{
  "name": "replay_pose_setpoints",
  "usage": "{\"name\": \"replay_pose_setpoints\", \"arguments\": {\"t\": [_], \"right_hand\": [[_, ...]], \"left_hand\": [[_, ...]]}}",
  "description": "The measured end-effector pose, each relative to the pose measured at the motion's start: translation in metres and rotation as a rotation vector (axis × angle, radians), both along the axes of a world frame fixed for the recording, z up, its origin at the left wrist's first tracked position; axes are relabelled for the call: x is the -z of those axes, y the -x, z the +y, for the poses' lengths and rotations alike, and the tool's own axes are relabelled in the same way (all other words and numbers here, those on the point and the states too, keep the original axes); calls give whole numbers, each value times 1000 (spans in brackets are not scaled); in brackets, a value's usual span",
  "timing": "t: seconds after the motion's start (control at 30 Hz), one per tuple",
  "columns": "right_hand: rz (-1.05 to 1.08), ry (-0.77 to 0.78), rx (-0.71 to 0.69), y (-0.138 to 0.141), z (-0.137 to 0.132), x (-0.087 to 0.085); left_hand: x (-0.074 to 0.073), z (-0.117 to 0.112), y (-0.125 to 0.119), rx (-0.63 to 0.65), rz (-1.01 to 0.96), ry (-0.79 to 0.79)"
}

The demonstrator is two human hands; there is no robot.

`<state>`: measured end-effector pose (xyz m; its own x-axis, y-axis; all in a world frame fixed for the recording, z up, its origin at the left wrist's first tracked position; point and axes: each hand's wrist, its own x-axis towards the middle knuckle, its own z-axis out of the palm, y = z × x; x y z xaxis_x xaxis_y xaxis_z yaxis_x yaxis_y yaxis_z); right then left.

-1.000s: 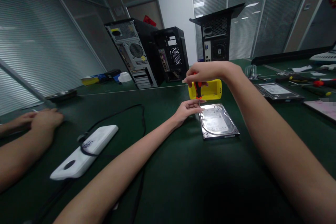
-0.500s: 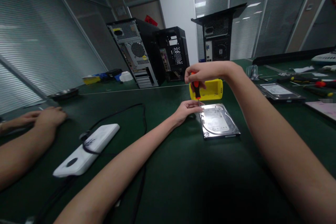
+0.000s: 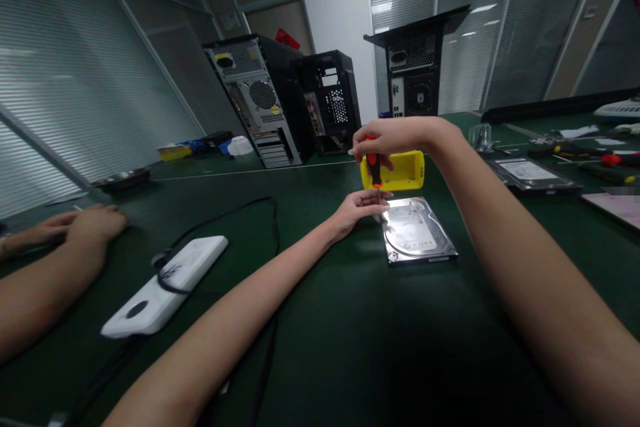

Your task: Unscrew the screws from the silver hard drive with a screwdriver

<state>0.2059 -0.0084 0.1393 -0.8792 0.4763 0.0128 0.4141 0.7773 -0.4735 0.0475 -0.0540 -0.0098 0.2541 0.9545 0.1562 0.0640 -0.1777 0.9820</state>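
Observation:
A silver hard drive [image 3: 413, 230] lies flat on the green table, label side up. My left hand [image 3: 357, 210] grips its far left corner, the thumb on top and the fingers along the far edge. Above that corner, my right hand [image 3: 374, 143] is closed around the orange and black handle of a screwdriver [image 3: 375, 170]. The screwdriver stands nearly upright, its shaft pointing down between my left thumb and fingers. What the tip touches is too small to make out. Just behind the drive sits a yellow tray [image 3: 400, 171].
At left lies a white power strip [image 3: 170, 287] with a black cable [image 3: 275, 220]. A co-worker's hands [image 3: 95, 223] rest farther left. Computer cases [image 3: 280, 100] stand at the back. Another hard drive [image 3: 530, 173] and several tools [image 3: 575, 152] lie at right.
My right fingers have shifted slightly on the screwdriver handle, which has turned or moved a little. My left hand and the hard drive look almost unmoved.

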Motion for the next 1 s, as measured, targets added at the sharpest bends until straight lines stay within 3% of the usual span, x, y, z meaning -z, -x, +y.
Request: {"name": "replay_pose_setpoints", "arguments": {"t": [0.27, 0.73, 1.0], "right_hand": [[-53, -147, 152, -1, -2, -2], [11, 195, 65, 0, -8, -4], [-64, 145, 152, -3, -4, -7]], "left_hand": [[6, 5, 2, -34, -12, 2], [5, 3, 2, -27, -6, 6], [5, 4, 1, -92, -168, 35]]}}
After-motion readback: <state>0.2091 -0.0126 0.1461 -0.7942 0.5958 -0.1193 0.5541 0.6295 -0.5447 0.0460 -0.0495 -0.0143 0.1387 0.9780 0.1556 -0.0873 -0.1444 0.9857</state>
